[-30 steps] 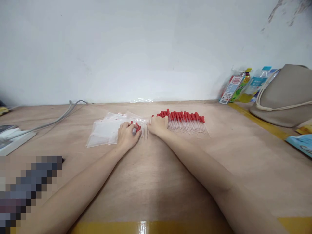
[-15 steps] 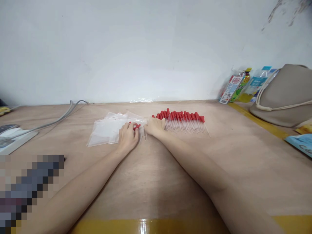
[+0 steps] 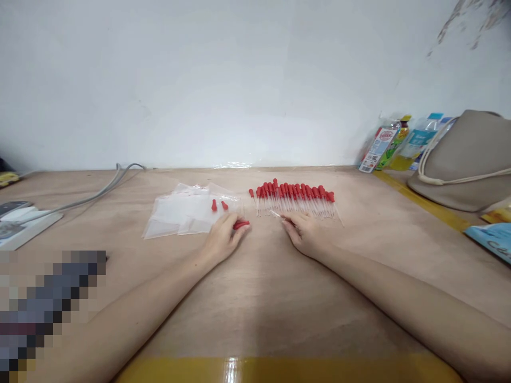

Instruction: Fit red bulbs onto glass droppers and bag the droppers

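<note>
My left hand (image 3: pixel 225 234) is closed around a red rubber dropper bulb (image 3: pixel 240 225), just right of a pile of clear plastic bags (image 3: pixel 167 213). Two loose red bulbs (image 3: pixel 214 205) lie on the bags beyond its fingers. My right hand (image 3: pixel 303 231) pinches a thin clear dropper tube (image 3: pixel 276 214), whose tip points left toward the other hand. Behind it lies a row of droppers (image 3: pixel 295 191) with red bulbs and clear stems. One dropper (image 3: pixel 251 193) sits slightly apart at the row's left end. A gap separates the two hands.
Bottles and a carton (image 3: pixel 379 149) lean by the wall at the right, beside a grey-beige bag (image 3: pixel 467 159). A grey cable (image 3: pixel 99 191) runs to a white device (image 3: pixel 32 229) at left. Yellow tape (image 3: pixel 259 369) crosses the wooden table's (image 3: pixel 247 308) front.
My right hand has moved right and nearer, away from my left, and now shows a clear tube. My left hand has moved right with a red bulb, leaving two bulbs on the bags.
</note>
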Available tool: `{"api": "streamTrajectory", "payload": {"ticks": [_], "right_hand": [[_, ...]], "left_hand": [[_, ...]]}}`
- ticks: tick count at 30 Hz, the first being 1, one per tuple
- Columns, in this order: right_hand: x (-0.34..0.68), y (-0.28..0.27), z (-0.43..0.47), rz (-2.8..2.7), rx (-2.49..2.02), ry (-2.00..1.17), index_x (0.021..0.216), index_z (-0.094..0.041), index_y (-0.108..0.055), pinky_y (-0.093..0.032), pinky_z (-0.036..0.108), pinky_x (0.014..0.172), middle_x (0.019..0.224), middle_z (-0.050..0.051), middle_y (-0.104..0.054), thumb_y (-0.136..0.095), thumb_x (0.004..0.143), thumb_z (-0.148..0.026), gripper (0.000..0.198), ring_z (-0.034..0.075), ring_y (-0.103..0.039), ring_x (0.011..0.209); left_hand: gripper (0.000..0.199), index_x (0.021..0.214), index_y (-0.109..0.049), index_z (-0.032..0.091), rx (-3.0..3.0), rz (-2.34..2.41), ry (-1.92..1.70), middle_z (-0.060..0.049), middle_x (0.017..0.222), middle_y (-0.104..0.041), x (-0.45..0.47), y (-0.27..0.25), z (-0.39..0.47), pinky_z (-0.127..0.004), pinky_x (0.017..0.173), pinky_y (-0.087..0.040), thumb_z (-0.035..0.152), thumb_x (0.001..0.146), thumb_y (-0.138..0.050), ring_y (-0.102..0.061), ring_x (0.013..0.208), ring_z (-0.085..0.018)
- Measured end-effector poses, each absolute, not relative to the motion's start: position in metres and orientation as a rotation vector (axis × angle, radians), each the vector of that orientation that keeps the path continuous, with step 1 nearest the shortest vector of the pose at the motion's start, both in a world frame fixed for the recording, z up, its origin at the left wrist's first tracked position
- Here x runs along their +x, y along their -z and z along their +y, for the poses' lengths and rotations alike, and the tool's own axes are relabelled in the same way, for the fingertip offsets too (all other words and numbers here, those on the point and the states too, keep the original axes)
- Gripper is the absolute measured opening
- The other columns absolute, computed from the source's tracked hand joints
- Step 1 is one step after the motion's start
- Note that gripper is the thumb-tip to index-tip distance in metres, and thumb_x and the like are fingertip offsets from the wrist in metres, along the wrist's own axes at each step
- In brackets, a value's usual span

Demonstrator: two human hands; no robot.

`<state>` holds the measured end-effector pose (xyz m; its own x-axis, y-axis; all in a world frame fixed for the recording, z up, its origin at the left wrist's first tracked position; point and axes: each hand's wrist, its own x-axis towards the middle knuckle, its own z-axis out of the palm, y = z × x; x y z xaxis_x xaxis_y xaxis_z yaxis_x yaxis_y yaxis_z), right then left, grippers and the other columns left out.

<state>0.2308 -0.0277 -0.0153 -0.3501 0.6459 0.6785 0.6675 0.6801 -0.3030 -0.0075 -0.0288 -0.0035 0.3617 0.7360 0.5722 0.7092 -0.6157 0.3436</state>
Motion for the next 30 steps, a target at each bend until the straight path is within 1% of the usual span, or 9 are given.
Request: {"api": "streamTrajectory", "payload": {"ticks": [4, 8, 13, 20, 24, 30], "right_hand": [[0.227, 0.014, -0.031, -2.117, -0.961, 0.062, 0.091, -0.018, -0.058, -0.032, 0.031, 0.071, 0.080, 0.003, -0.065, -0.043, 0.086, -0.022, 0.016, 0.012, -0.056, 0.067], [0.218, 0.013, -0.032, -2.171, -0.921, 0.093, 0.086, -0.018, -0.059, -0.029, 0.031, 0.072, 0.075, 0.002, -0.064, -0.043, 0.087, -0.024, 0.017, 0.011, -0.053, 0.063], [0.215, 0.011, -0.035, -2.189, -0.911, 0.131, 0.088, -0.017, -0.060, -0.027, 0.030, 0.072, 0.073, 0.001, -0.063, -0.042, 0.087, -0.024, 0.019, 0.010, -0.051, 0.060], [0.214, 0.010, -0.036, -2.156, -0.912, 0.128, 0.088, -0.017, -0.060, -0.027, 0.030, 0.072, 0.074, 0.002, -0.064, -0.042, 0.088, -0.025, 0.020, 0.010, -0.050, 0.058], [0.213, 0.010, -0.036, -2.186, -0.881, 0.088, 0.087, -0.018, -0.059, -0.026, 0.030, 0.073, 0.077, 0.001, -0.065, -0.043, 0.087, -0.025, 0.018, 0.009, -0.050, 0.060], [0.216, 0.009, -0.034, -2.242, -0.832, 0.025, 0.084, -0.019, -0.060, -0.024, 0.030, 0.072, 0.072, 0.000, -0.063, -0.045, 0.087, -0.025, 0.016, 0.010, -0.050, 0.061]], "left_hand": [[0.015, 0.090, -0.054, 0.019, 2.458, 1.311, -1.075, -0.002, 0.082, -0.063, 0.000, 0.007, -0.035, -0.026, 0.066, -0.046, 0.032, 0.085, -0.050, -0.058, 0.073, -0.014], [0.018, 0.096, -0.057, 0.019, 2.434, 1.268, -1.102, -0.003, 0.088, -0.066, 0.001, 0.007, -0.035, -0.027, 0.070, -0.048, 0.031, 0.084, -0.051, -0.061, 0.077, -0.015], [0.018, 0.094, -0.059, 0.019, 2.483, 1.252, -1.109, -0.003, 0.086, -0.066, 0.002, 0.006, -0.034, -0.027, 0.070, -0.049, 0.031, 0.085, -0.050, -0.060, 0.076, -0.015], [0.015, 0.091, -0.059, 0.018, 2.506, 1.254, -1.126, -0.001, 0.078, -0.064, 0.002, 0.004, -0.034, -0.024, 0.065, -0.047, 0.029, 0.085, -0.051, -0.058, 0.070, -0.013], [0.015, 0.090, -0.060, 0.018, 2.500, 1.240, -1.138, -0.001, 0.078, -0.065, 0.002, 0.005, -0.034, -0.024, 0.064, -0.047, 0.028, 0.085, -0.051, -0.058, 0.069, -0.013], [0.016, 0.091, -0.062, 0.019, 2.446, 1.167, -1.127, -0.002, 0.081, -0.067, 0.000, 0.008, -0.034, -0.025, 0.066, -0.048, 0.029, 0.085, -0.051, -0.060, 0.071, -0.014]]}}
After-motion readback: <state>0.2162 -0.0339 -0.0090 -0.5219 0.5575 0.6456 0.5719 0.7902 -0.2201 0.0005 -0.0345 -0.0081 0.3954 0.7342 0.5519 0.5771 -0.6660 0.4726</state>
